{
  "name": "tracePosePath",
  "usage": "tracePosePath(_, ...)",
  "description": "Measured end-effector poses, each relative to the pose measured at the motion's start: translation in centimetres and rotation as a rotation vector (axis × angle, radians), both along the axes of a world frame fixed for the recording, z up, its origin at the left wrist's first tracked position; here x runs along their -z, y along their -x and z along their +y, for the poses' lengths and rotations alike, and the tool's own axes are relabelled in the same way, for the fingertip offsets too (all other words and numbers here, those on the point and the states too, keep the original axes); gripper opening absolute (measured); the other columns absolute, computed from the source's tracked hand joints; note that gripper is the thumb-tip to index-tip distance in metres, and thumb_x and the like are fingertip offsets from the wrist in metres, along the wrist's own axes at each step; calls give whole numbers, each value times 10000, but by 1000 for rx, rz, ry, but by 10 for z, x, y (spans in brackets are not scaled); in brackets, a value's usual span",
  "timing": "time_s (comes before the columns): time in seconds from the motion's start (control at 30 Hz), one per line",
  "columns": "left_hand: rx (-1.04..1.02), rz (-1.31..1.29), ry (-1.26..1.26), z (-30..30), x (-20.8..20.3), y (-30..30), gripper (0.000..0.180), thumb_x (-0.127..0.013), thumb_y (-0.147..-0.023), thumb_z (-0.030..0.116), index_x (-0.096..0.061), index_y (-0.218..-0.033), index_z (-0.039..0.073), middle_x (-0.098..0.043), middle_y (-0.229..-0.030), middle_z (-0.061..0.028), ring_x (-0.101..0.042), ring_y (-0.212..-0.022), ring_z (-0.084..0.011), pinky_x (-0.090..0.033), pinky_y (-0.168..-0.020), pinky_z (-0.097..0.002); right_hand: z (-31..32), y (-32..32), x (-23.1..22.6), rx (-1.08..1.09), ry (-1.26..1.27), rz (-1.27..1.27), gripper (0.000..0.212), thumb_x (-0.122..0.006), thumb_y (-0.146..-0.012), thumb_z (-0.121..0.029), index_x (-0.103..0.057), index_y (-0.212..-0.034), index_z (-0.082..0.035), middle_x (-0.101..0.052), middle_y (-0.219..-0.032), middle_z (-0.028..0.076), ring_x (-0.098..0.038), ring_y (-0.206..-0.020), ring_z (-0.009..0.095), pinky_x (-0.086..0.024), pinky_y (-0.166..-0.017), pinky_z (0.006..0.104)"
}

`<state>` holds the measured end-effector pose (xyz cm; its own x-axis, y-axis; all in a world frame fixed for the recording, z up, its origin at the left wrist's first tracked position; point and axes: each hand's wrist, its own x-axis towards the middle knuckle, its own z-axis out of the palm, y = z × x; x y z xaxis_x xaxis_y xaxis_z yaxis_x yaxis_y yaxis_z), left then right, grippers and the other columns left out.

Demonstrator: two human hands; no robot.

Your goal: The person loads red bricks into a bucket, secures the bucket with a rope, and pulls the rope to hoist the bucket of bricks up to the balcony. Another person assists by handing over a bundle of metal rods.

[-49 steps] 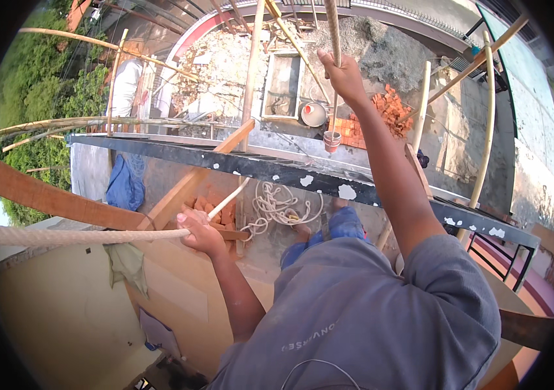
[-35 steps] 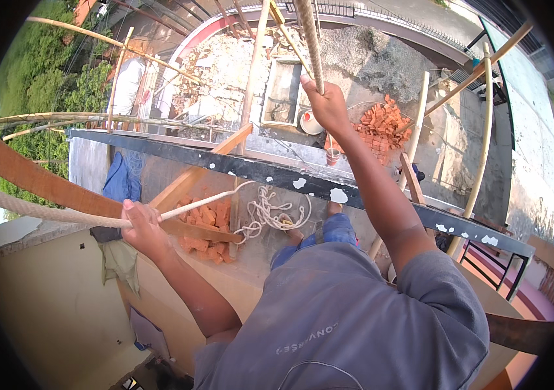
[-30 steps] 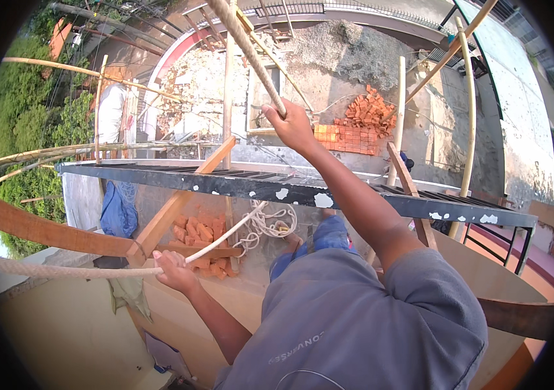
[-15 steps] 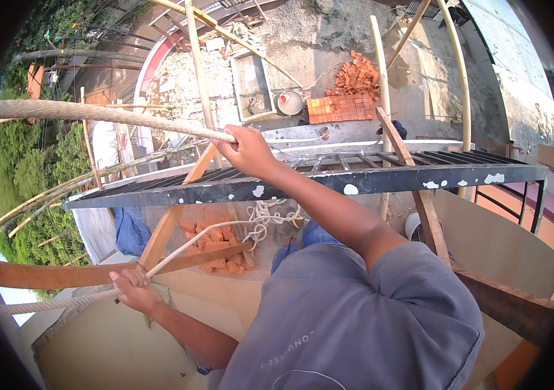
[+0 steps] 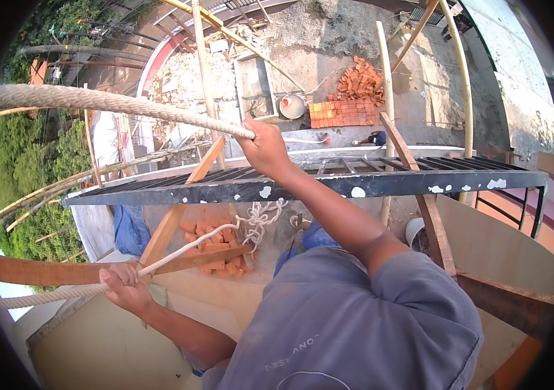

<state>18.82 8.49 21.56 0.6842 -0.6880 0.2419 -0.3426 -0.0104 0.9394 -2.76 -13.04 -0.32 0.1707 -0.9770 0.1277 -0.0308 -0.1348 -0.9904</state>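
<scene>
My right hand [image 5: 265, 148] is closed round a thick pale rope [image 5: 140, 109] beyond the black metal railing [image 5: 244, 189]. From that fist the rope runs up to the left, and a length hangs beyond the railing toward a small bucket [image 5: 326, 138] far below. My left hand [image 5: 127, 286], low on the left, is wrapped round another stretch of rope [image 5: 189, 247], beside a wooden beam [image 5: 43, 272]. This stretch leads from the left edge to a loose tangle of rope [image 5: 261, 221] in front of my body.
Paint is chipped off the railing. Slanting wooden posts [image 5: 161, 242] and bamboo poles [image 5: 386, 84] stand around me. Far below are stacked bricks [image 5: 342, 114], a rectangular trough [image 5: 255, 88], a round tub [image 5: 292, 106] and a person [image 5: 377, 138]. Broken bricks [image 5: 209, 244] lie below the rope tangle.
My right hand has shifted a little right, still closed on the rope. My left hand has moved slightly left. More of the person below shows, and the view has shifted slightly.
</scene>
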Motion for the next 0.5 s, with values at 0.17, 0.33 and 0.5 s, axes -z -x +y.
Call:
tracePosePath(0.17, 55, 1, 30, 22, 23, -20, 444, -500, -1056, 358, -325, -723, 123, -273, -589, 34, -245, -483, -76, -258, -485, -262, 4, 1, 7, -40, 50, 176, 208, -630, -923, -220, -590, -840, -34, -588, -715, 212, -590, -705, 427, -435, -605, 476)
tracePosePath(0.33, 106, -131, 86, 10, 27, -17, 347, -552, -1039, 292, -406, -803, 84, -377, -692, -1, -373, -596, -98, -343, -546, -269, -4, -9, 65, 95, -34, 418, 170, -605, -902, -249, -639, -943, -88, -666, -770, 198, -651, -762, 417, -494, -675, 528)
tracePosePath(0.5, 357, -58, -100, 7, 58, -30, 227, -610, -1007, 184, -482, -878, 48, -513, -773, -46, -526, -725, -151, -498, -754, -364, -29, 53, 154, 137, -389, 669, 358, -550, -953, -384, -665, -1126, -92, -695, -1059, 211, -653, -1026, 405, -500, -887, 525)
